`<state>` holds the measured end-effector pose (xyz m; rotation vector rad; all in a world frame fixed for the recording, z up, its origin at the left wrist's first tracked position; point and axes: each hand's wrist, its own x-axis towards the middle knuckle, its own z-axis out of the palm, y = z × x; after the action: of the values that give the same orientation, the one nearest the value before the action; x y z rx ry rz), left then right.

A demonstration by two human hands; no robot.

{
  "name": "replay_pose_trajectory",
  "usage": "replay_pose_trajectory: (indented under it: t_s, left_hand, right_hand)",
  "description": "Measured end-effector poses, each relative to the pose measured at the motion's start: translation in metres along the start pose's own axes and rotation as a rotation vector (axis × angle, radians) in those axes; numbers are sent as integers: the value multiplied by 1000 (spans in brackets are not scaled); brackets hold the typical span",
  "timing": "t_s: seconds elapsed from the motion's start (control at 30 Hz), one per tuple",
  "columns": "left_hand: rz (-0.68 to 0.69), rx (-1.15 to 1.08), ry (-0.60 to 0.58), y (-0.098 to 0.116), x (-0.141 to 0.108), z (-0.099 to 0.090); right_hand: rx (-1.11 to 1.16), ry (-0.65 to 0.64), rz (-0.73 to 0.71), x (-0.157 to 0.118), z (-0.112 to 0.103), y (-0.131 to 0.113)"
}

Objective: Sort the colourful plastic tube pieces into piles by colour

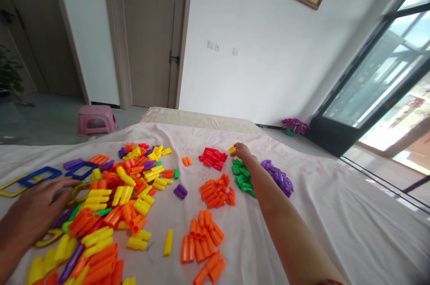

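Observation:
My right hand reaches far across the cloth, its fingers closed on a small yellow plastic piece. It is just above the green pile and to the right of the red pile. On the left, my left hand lies over the edge of a large mixed heap of yellow, orange, purple and green tube-like pieces. Its index finger and thumb are apart, close to a yellow loop-shaped piece; the other fingers are partly hidden. Blue square frames lie just beyond that hand.
Orange piles run down the middle, and a purple pile lies right of my forearm. Between heap and piles are a purple piece and a yellow one. A pink stool stands behind the pale cloth.

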<state>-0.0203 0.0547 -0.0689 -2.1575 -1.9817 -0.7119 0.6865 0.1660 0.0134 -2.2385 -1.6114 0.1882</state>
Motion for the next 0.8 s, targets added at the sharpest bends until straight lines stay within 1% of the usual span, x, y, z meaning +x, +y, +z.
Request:
replay_pose_trajectory:
  t_s: [0.13, 0.3, 0.4, 0.47, 0.53, 0.6, 0.7, 0.73, 0.8]
  left_hand:
    - [-2, -70, -10, 4, -2, -3]
    - [-8, -96, -39, 13, -1, -10]
    - [-17, -94, -19, 24, -1, -17]
    - [-22, -86, -2, 33, -3, -25]
    - [-27, -90, -5, 44, -4, -34]
    - [-43, -100, -11, 53, -5, -42]
    - [-54, -110, 2, 59, -5, -46]
    - [-56, -115, 13, 59, -5, -46]
    - [-58, -126, 26, 58, -5, -45]
  right_hand:
    - [33, 40, -19, -5, -15, 0]
    - [65, 166, 6, -18, -45, -3]
    - [115, 246, -7, -27, -57, -21]
    - [232, 266, -69, -38, -57, -45]
    - [371, 212, -198, -57, -50, -77]
    - [435, 66, -382, -88, -38, -114]
    - [395, -224, -664, -142, -15, -169]
    - [366, -297, -735, -159, -8, -184]
    - [273, -342, -818, -184, 5, -211]
